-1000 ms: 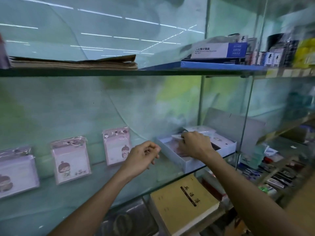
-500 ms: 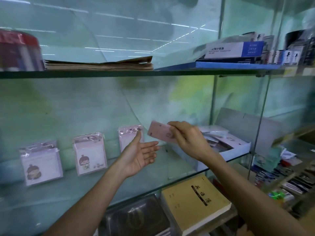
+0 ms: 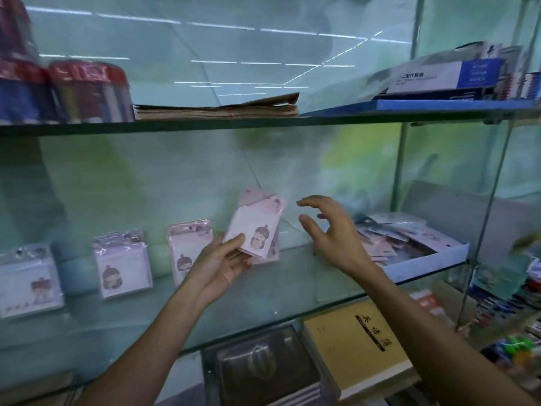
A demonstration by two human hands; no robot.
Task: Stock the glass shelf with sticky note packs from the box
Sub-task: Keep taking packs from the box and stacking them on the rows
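My left hand (image 3: 218, 263) holds a pink sticky note pack (image 3: 256, 227) with a cartoon girl on it, tilted, just above the glass shelf (image 3: 263, 297). Three packs stand in a row against the back wall: one at the far left (image 3: 27, 281), a second (image 3: 123, 263), and a third (image 3: 187, 250) right beside my left hand. My right hand (image 3: 333, 234) hovers with fingers spread and holds nothing, between the held pack and the white box (image 3: 424, 256). Several more packs lie in the box at the shelf's right end.
The upper glass shelf (image 3: 263, 123) carries red-topped packages (image 3: 67, 92), a stack of brown paper (image 3: 216, 108) and a blue-and-white box (image 3: 445, 74). Below, a yellow notebook (image 3: 360, 344) and a dark case (image 3: 263, 367) lie under the glass. A vertical glass divider (image 3: 486, 218) stands at the right.
My right hand passed the pack to my left hand and let go. My left hand now holds it to the right of the third standing pack. The view shifted left.
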